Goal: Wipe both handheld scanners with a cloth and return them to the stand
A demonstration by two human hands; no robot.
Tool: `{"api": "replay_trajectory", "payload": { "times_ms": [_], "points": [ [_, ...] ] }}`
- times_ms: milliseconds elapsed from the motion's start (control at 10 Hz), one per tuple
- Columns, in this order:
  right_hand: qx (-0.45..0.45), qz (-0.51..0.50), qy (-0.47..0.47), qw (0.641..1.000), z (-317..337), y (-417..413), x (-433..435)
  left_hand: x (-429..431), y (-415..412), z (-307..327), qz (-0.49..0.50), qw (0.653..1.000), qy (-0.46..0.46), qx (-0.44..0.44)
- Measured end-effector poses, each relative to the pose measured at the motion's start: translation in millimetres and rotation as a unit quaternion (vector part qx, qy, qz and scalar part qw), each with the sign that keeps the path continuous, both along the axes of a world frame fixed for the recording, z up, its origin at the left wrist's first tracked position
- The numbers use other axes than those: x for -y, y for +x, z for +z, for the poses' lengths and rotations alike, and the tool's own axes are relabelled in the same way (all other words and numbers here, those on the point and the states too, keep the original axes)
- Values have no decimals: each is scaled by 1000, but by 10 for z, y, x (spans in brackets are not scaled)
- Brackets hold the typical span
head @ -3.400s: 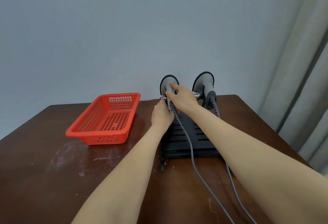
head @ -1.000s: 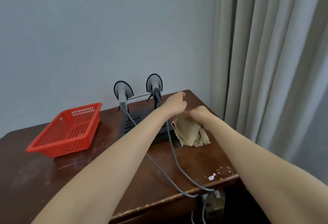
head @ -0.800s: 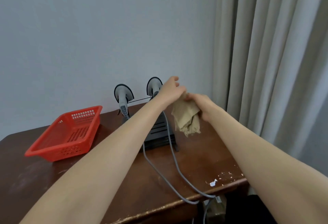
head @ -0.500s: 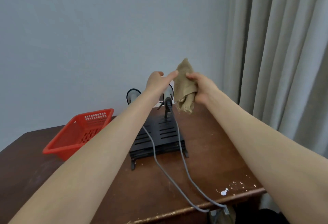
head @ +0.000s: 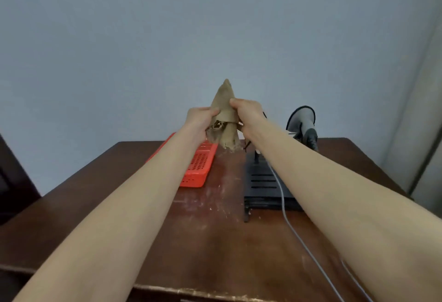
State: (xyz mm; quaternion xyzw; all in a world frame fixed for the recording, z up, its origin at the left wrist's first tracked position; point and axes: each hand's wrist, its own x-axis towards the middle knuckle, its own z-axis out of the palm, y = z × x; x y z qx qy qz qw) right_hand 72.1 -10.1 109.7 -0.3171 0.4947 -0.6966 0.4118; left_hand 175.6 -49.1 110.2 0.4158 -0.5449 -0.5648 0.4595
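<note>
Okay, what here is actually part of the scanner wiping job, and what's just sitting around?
Part of the job:
- cloth, gripped by left hand and right hand
- scanner, upright at the back of the stand
- second scanner: mostly hidden behind the right arm

Just lying about:
- red basket
- table, which carries everything

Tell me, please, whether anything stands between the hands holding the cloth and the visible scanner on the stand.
Nothing visible does. The left hand and right hand grip the cloth in the air, left of the gray scanner on the black stand, with open air between.
</note>
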Motion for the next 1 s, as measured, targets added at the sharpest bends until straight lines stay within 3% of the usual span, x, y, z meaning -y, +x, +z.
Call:
{"api": "replay_trajectory", "payload": {
  "times_ms": [200,400,600,800,900,1000],
  "points": [
    [-236,-86,74,965,-365,344,528,545,398,-247,73,995,-45,45],
    [-338,-24,92,937,-681,518,959,946,574,-538,87,985,-55,141],
    [-447,7,159,881,-818,579,1215,1312,651,-850,98,961,-46,255],
    [-586,70,219,777,-881,703,1260,1401,662,-1039,16,862,-69,502],
    [-606,70,220,761,-883,709,1269,1401,656,-997,10,829,-100,551],
    [-612,44,210,762,-920,679,1343,1435,624,-969,29,818,-112,564]
  ]
}}
